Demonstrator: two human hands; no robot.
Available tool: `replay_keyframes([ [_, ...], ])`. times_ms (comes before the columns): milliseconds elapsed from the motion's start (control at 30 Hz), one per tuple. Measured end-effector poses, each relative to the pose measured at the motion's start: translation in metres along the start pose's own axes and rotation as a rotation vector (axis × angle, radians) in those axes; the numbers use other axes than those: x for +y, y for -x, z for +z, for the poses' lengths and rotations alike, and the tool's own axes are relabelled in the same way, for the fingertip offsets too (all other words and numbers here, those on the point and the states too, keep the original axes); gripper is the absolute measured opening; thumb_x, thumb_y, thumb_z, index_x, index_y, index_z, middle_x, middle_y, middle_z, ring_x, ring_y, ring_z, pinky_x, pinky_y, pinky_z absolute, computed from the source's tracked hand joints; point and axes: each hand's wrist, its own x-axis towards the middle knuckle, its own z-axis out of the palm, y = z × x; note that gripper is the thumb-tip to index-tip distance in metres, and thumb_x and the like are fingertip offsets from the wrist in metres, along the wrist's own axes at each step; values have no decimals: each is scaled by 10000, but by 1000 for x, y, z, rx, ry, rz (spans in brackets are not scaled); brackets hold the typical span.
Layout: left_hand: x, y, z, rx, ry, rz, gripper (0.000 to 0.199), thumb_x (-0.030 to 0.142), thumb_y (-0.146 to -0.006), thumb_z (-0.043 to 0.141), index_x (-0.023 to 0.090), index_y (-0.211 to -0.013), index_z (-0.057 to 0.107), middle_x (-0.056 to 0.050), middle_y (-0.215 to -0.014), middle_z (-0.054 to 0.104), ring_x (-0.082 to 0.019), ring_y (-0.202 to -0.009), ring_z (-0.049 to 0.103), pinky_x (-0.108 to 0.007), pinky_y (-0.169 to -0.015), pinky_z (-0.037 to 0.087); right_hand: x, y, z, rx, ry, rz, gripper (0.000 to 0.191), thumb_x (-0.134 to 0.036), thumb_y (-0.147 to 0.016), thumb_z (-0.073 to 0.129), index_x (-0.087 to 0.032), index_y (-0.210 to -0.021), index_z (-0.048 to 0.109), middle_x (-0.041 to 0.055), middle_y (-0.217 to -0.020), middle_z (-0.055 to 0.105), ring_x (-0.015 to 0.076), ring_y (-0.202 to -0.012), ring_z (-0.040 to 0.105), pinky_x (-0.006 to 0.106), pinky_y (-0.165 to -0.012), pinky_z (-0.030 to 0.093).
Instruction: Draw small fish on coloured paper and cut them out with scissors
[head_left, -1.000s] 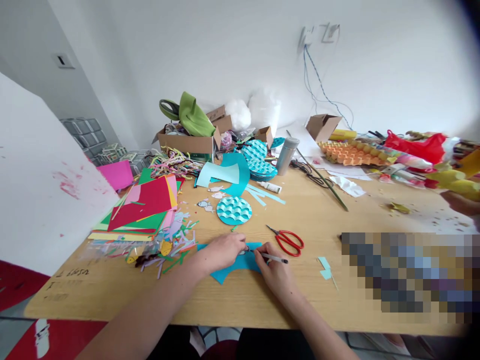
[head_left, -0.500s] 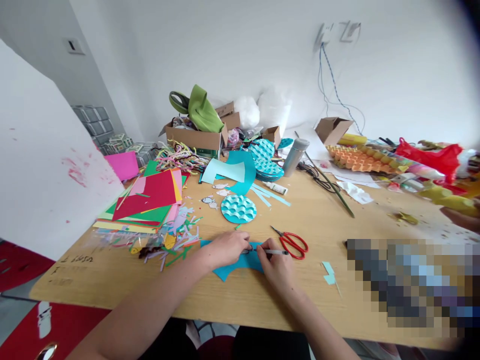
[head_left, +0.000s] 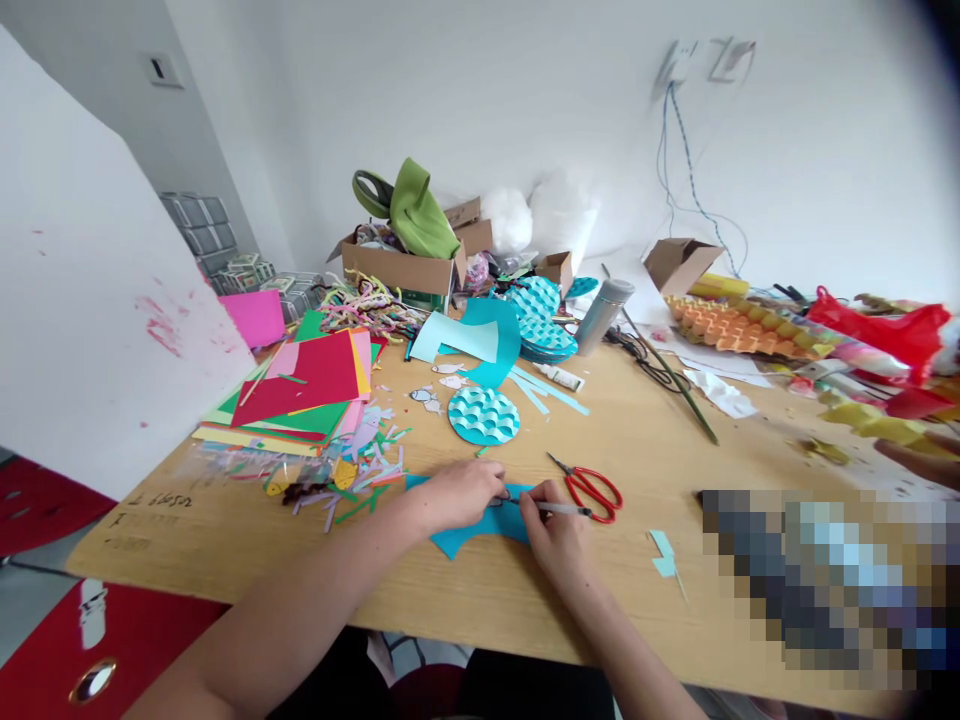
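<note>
My right hand (head_left: 559, 535) is closed around a grey marker pen (head_left: 564, 509), its tip end pointing left over a piece of blue paper (head_left: 457, 537). The blue paper lies flat on the table with a curved cut in its near edge. Resting on that paper, my left hand (head_left: 472, 492) has its fingers pressed together beside a small dark-marked piece near the pen's tip; what it is I cannot make out. Red-handled scissors (head_left: 596, 492) lie just right of my right hand. Beyond my hands sits a blue disc with wavy paper scales (head_left: 484, 415).
Coloured paper sheets (head_left: 300, 390) and paper scraps (head_left: 360, 500) lie at the left. Behind are small paper fish (head_left: 425, 397), a glue bottle (head_left: 559, 377), a grey cylinder (head_left: 604, 315) and a cardboard box (head_left: 397, 270). At far right, another person's hand (head_left: 915, 462) shows.
The view has shifted slightly, so most things appear a little further right. Both hands keep nearly the same place on the blue paper, with the pen still in my right hand.
</note>
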Motion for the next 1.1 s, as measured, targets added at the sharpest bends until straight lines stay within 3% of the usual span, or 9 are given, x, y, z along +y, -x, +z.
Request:
replay_keyframes([
  [567, -1, 0, 0, 11, 6, 10, 228, 199, -962, 477, 178, -970, 704, -64, -968, 623, -203, -881, 597, -296, -675, 431, 6, 2, 9, -12, -99, -61, 260, -359, -889, 500, -223, -668, 502, -10, -551, 552, 128, -464, 495, 232, -443, 349],
  [1100, -3, -1, 3, 12, 9, 17, 229, 198, -964, 482, 198, -1020, 704, -55, -979, 617, -199, -902, 594, -288, -705, 433, 7, 2, 8, -26, -101, -21, 251, -362, -880, 496, -218, -674, 508, -12, -553, 549, 128, -462, 496, 230, -442, 349],
])
